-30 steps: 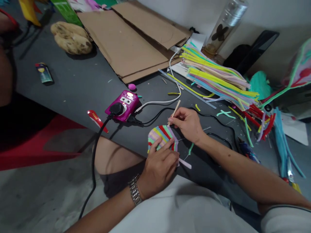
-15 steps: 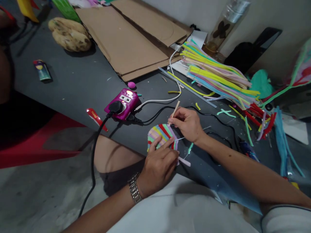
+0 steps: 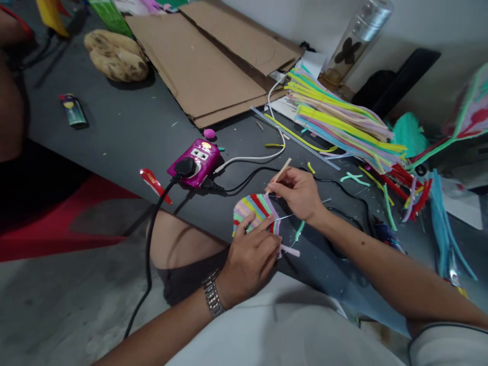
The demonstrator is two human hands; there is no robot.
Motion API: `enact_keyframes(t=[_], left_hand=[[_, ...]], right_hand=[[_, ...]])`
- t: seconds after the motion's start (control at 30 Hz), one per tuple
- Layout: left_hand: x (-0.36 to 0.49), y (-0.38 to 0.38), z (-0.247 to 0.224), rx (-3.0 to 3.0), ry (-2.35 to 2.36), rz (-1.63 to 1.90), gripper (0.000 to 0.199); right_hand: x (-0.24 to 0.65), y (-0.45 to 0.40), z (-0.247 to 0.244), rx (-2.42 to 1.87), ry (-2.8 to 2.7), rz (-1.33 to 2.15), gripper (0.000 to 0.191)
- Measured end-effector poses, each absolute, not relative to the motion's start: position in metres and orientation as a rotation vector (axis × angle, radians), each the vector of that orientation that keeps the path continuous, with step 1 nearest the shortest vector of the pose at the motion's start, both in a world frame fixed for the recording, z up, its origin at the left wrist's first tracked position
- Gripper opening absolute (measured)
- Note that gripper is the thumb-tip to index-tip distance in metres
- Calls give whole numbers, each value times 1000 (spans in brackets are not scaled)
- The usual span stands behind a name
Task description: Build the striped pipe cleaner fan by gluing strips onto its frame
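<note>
A small panel of striped pipe cleaners [image 3: 252,204], in red, yellow, lilac, green and blue, lies at the table's front edge. My left hand [image 3: 253,254] holds it down, two fingers stretched across its stripes; the thumb is hidden. My right hand [image 3: 299,193] pinches a thin pale stick [image 3: 282,172] between thumb and fingers, its lower end at the panel's upper right corner. Under my right hand, a thin whitish strand runs out from the panel. A lilac pipe cleaner end [image 3: 290,250] sticks out at the lower right.
A purple power adapter [image 3: 204,165] with plugged cables sits left of my hands. Beyond are cardboard sheets [image 3: 206,66], a bundle of pipe cleaners [image 3: 343,122] and a clear bottle [image 3: 354,43]. A lighter [image 3: 73,111] and a red sachet [image 3: 154,184] lie left. Another person's arm shows far left.
The stick's upper end has tilted to the right, and my right hand has shifted slightly right. My left hand stays on the panel. The whole view has moved a little.
</note>
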State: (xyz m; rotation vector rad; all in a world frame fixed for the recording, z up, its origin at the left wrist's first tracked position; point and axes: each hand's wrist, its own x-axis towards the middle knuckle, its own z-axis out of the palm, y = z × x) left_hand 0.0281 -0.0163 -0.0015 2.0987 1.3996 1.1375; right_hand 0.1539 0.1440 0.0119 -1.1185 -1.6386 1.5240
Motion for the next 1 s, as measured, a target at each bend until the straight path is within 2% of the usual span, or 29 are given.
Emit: enact_keyframes(t=[0.57, 0.93, 1.0], left_hand=[[28, -16, -2, 2106, 1411, 1137, 15], [28, -17, -3, 2101, 1422, 1123, 14], [28, -17, -4, 2103, 1428, 1125, 13]], right_hand=[[157, 134, 9, -1077, -1875, 1297, 15], [161, 128, 10, -1027, -2168, 992, 17], [160, 131, 10, -1044, -2096, 1075, 18]])
